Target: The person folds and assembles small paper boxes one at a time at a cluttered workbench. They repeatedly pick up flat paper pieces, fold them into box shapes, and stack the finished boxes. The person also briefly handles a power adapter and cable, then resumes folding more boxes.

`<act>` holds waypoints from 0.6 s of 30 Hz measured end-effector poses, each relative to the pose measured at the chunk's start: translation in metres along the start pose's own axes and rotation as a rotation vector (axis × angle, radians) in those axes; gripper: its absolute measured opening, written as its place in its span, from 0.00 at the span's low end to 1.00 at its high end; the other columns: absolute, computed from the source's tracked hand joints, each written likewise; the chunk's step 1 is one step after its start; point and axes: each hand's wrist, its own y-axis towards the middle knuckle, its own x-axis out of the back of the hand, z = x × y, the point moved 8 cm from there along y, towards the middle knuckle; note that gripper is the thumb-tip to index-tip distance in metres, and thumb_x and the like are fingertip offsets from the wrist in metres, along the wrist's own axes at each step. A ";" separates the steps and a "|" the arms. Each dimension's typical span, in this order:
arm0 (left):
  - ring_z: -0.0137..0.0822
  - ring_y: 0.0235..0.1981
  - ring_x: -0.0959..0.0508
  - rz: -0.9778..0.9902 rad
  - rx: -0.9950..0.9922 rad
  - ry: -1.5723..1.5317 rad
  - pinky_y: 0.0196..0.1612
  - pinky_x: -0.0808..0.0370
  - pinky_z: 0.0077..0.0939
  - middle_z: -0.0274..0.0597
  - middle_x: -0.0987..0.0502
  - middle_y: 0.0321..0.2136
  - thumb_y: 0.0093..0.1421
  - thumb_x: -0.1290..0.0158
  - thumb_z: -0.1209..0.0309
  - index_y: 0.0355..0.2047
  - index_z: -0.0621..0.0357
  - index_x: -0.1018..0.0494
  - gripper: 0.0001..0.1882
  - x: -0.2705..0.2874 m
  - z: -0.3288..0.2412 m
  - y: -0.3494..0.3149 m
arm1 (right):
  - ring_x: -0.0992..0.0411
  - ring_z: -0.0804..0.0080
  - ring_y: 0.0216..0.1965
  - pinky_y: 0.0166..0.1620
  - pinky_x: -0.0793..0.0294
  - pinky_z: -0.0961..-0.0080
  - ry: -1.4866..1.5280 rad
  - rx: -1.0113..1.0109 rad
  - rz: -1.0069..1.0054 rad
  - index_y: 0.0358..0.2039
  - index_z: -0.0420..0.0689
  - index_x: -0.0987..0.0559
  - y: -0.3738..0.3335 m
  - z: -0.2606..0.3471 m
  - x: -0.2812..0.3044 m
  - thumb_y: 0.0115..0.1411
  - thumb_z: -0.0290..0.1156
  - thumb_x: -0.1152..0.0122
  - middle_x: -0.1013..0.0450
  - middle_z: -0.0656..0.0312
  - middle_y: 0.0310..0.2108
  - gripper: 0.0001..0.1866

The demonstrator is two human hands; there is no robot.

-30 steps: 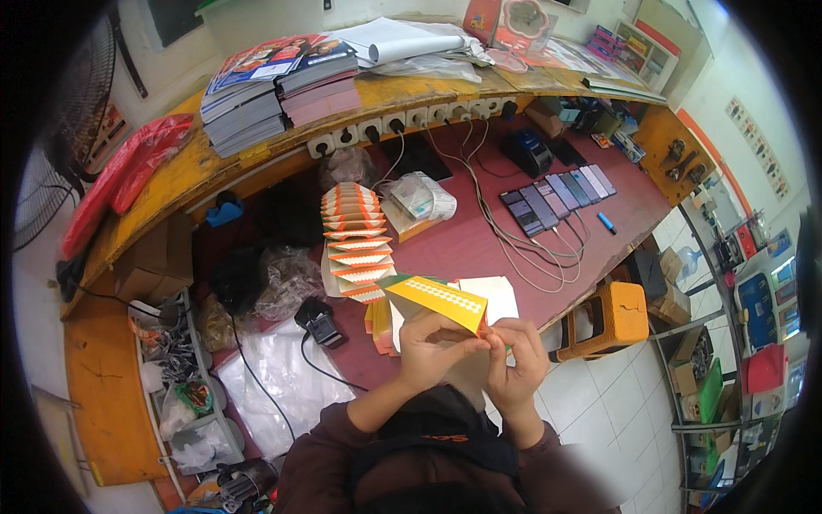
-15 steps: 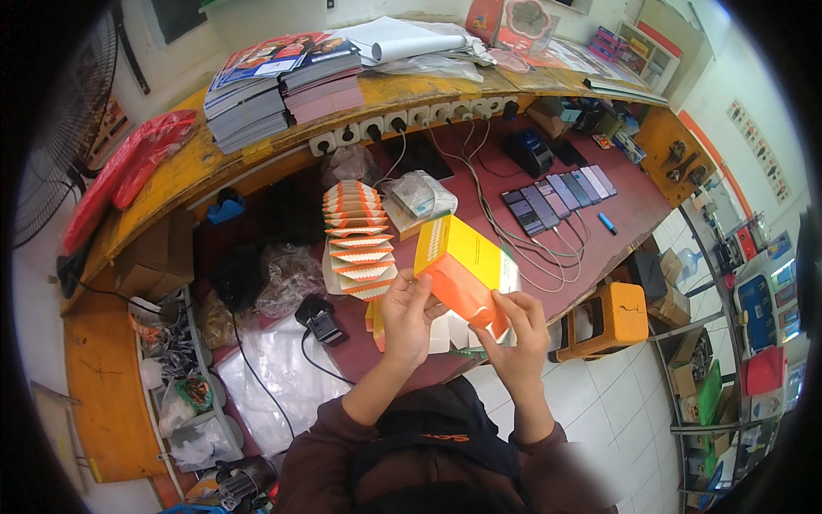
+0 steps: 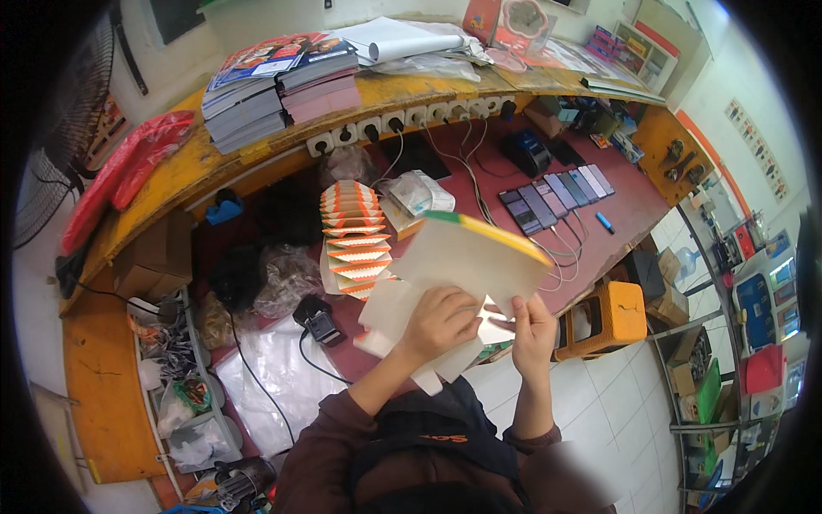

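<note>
An unfolded cardboard box blank [image 3: 467, 257] is in front of me above the table's front edge, its off-white inner face turned up. A yellow and green strip shows along its far edge. Across its middle lies my left hand [image 3: 443, 324], closed, with fingers curled together against the card. My right hand [image 3: 533, 334] pinches the right side of the blank between thumb and fingers. Beyond it to the left stands a row of folded orange-and-white cardboard pieces [image 3: 355, 236], nested one behind another.
Several phones [image 3: 556, 200] lie side by side on the dark red table [image 3: 629, 201], with cables and a blue marker [image 3: 605, 223] near them. Clear plastic sheets [image 3: 270, 385] and a black device [image 3: 318, 322] are at left. An orange stool [image 3: 604, 321] stands at right; paper stacks [image 3: 244, 116] sit on the shelf.
The box blank has turned from its printed yellow and orange outside to its plain inside and spread open. My left hand has moved right onto its inner face; the right hand has shifted slightly right.
</note>
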 end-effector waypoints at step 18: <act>0.31 0.35 0.22 -0.066 0.615 -0.793 0.40 0.26 0.22 0.42 0.22 0.34 0.46 0.38 0.79 0.34 0.62 0.22 0.12 -0.014 0.012 -0.011 | 0.29 0.75 0.27 0.28 0.26 0.81 -0.136 0.246 -0.087 0.25 0.37 0.24 -0.023 0.036 -0.002 0.50 0.17 0.40 0.29 0.59 0.27 0.02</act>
